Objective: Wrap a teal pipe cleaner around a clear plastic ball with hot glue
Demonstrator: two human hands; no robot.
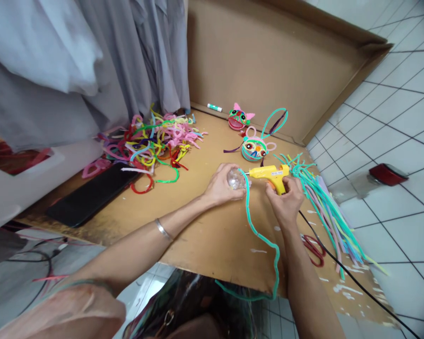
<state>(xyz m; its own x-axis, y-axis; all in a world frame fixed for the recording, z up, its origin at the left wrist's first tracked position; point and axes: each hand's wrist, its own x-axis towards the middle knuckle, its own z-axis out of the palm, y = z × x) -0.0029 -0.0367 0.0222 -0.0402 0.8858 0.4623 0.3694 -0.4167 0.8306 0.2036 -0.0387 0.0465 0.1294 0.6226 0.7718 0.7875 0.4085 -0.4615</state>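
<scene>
My left hand [222, 186] is wrapped round a clear plastic ball [235, 179] over the middle of the table. A long teal pipe cleaner [248, 207] runs from the ball's edge, across the tabletop and over the front edge. In my right hand [287, 197] is a yellow hot glue gun [268, 173], its nozzle pointing left at the ball, close to the pipe cleaner's upper end. Whether the nozzle touches the ball I cannot tell. Just beyond the glue gun sits a round pipe-cleaner animal head [254, 148] with big eyes.
Tangled coloured pipe cleaners [155, 136] lie at the left beside a black phone [92, 193]. On the right are straight pipe cleaners [321, 207], red-handled scissors [314, 249] and a black cord [339, 261]. A pink-eared head [238, 117] and a glue stick [215, 108] stand near the cardboard wall [261, 56].
</scene>
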